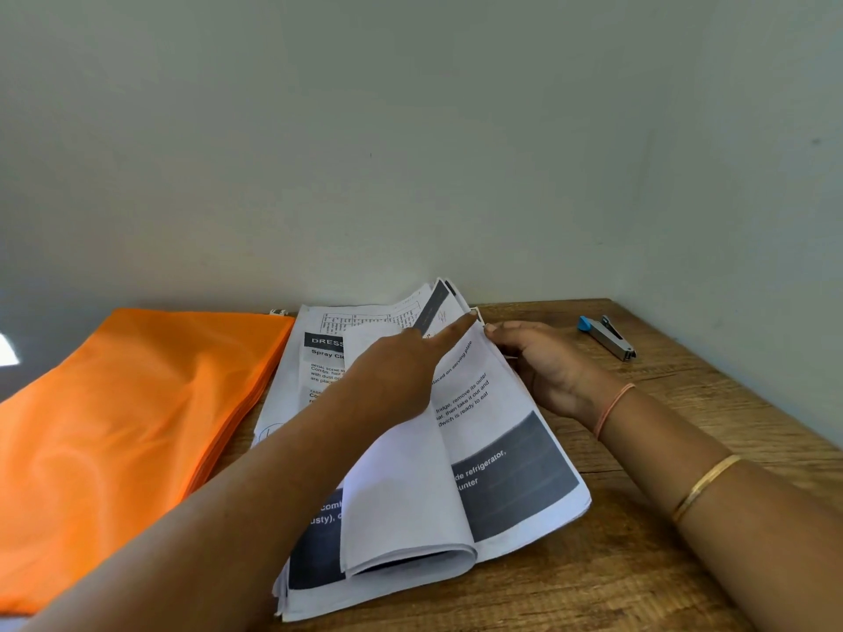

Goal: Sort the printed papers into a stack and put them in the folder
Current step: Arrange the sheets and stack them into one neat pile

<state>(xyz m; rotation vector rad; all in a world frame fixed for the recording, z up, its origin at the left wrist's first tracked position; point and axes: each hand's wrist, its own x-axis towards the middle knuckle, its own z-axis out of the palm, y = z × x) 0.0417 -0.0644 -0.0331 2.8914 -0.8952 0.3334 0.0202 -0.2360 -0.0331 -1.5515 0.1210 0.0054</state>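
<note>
Printed papers [502,449] lie mid-worktop [661,563], several sheets bowed up and over. Left hand [397,371]: 1 index finger straight on their far corner, the others folded; cannot tell if it grips. Right hand [543,367] curls round the papers' right edge. Orange folder [114,426] lies left of the papers, stapler [609,337] right.

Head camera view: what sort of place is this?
Probably a desk corner in a home or small office: a wooden table against a plain wall, with printed papers, an orange folder and a small stapler on it.
</note>
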